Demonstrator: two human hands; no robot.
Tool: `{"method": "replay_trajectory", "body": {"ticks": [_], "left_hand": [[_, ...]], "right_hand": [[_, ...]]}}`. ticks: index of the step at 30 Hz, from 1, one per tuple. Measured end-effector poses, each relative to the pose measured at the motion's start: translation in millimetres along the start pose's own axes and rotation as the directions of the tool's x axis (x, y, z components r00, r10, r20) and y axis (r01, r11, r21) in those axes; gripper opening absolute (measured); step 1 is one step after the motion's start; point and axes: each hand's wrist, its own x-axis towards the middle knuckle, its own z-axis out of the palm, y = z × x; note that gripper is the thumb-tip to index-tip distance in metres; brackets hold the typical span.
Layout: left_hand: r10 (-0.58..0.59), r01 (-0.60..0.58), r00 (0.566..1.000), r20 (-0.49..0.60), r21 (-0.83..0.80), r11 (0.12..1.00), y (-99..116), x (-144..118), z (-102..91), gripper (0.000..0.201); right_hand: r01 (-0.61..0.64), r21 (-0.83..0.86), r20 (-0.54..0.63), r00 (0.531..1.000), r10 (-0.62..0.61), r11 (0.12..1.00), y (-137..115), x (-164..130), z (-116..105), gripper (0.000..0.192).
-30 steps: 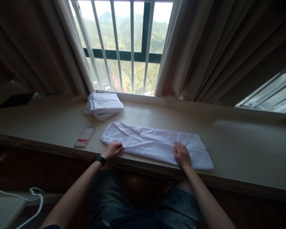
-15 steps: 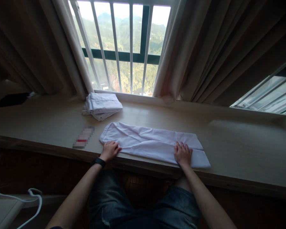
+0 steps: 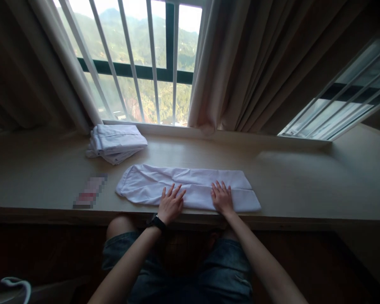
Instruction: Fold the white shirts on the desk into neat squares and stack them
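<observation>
A long folded white cloth garment [image 3: 193, 175] lies flat along the front of the sill-like wooden counter [image 3: 304, 185], with creases toward its left end. Its exact kind I cannot make out. My left hand [image 3: 171, 203], below a black wristwatch strap, rests on the near edge of the cloth with fingers spread. Farther right, my right hand [image 3: 221, 197] lies flat on the same cloth, fingers stretched forward. Both palms face down and neither grips the fabric.
A stack of folded white cloth [image 3: 118, 141] sits at the back left, by the barred window [image 3: 136, 76]. A blurred-out flat item [image 3: 90, 192] lies left of the garment. Curtains [image 3: 240, 63] hang down to the counter. A white cable [image 3: 19, 283] shows at lower left.
My left hand has moved from the cloth's left end toward its middle, and its fingers have spread. My right hand stays on the cloth. The whole view has shifted to the right.
</observation>
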Motion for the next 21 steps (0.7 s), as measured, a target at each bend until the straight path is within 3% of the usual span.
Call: {"method": "replay_trajectory", "body": {"ticks": [3,7,11,13,16,18,21], "left_hand": [[-0.039,0.038,0.998,0.043,0.008,0.999,8,6,21.0,0.051],[-0.018,0.017,0.998,0.056,0.014,1.0,-1,3,33.9,0.053],[-0.014,0.013,0.999,0.037,0.027,1.0,-4,1,34.9,0.055],[-0.017,0.016,0.999,0.033,0.035,0.999,-2,1,34.9,0.056],[-0.018,0.017,0.999,0.03,0.036,0.999,0,1,35.2,0.057],[-0.021,0.02,0.999,0.027,0.034,0.999,0,1,35.0,0.057],[-0.025,0.024,0.999,0.025,0.032,0.999,0,-1,33.3,0.056]], "right_hand": [[-0.021,0.025,0.127,0.992,0.018,0.999,10,1,-3,0.053],[-0.077,0.0,0.214,0.974,0.075,0.997,56,-1,-8,0.053],[-0.304,-0.007,0.193,0.934,0.3,0.953,108,-9,-15,0.053],[-0.462,0.079,0.14,0.882,0.449,0.883,127,-10,-19,0.054],[-0.656,0.272,0.139,0.751,0.646,0.704,148,-5,-26,0.057],[-0.713,0.341,0.201,0.692,0.694,0.612,158,3,-32,0.058],[-0.736,0.404,0.33,0.671,0.664,0.543,169,15,-41,0.051]]}}
